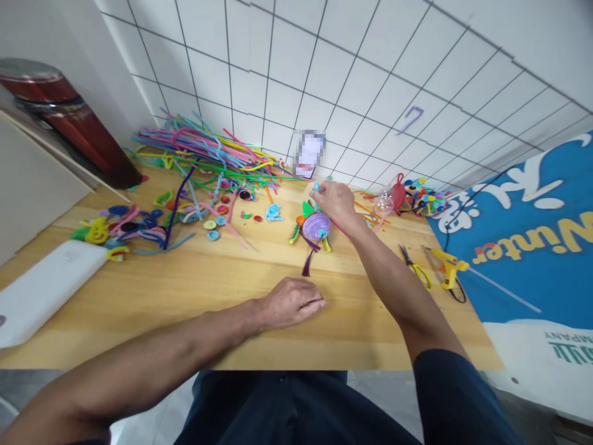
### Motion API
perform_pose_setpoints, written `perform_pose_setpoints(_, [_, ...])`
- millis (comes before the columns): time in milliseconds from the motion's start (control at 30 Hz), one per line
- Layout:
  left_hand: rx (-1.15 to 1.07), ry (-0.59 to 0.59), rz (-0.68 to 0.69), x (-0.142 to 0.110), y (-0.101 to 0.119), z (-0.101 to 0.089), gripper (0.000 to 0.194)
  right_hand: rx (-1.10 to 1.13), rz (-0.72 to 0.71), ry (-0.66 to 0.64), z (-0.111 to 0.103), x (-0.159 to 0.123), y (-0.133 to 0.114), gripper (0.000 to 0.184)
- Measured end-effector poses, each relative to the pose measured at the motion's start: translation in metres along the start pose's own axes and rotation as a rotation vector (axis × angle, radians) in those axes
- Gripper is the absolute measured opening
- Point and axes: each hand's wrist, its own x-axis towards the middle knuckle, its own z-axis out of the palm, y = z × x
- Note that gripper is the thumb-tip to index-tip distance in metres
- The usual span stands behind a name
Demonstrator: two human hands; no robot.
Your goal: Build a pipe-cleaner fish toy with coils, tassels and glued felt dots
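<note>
My right hand is closed, pinching a light blue loop at the top of a pipe-cleaner ornament. The ornament has a round purple coiled body with a light blue centre, a green leaf-like piece, an orange bit and yellow-green legs. A dark purple tassel hangs from it onto the wooden table. Whether the body touches the tabletop, I cannot tell. Nearer to me, my left hand rests on the table with its fingers curled in, and nothing shows in it.
Pipe cleaners are heaped at the back left, with coiled pieces before them. A phone leans against the wall. Yellow-handled scissors and a yellow glue gun lie right. A red flask and white device are left.
</note>
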Motion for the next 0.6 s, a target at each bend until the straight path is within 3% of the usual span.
perform_pose_setpoints(133, [-0.027, 0.005, -0.019, -0.001, -0.002, 0.002, 0.037, -0.006, -0.018, 0.060, -0.011, -0.012, 0.006, 0.030])
perform_pose_setpoints(300, [-0.032, -0.005, -0.049, -0.003, -0.005, 0.006, 0.038, 0.074, -0.015, 0.194, -0.042, -0.018, 0.019, 0.026])
perform_pose_setpoints(467, [-0.008, 0.001, -0.062, -0.003, -0.008, 0.008, 0.039, 0.123, -0.050, 0.312, -0.089, 0.001, 0.026, 0.023])
perform_pose_setpoints(600, [-0.006, -0.001, -0.086, -0.004, -0.010, 0.010, 0.040, 0.146, -0.114, 0.333, -0.132, 0.015, 0.029, 0.023])
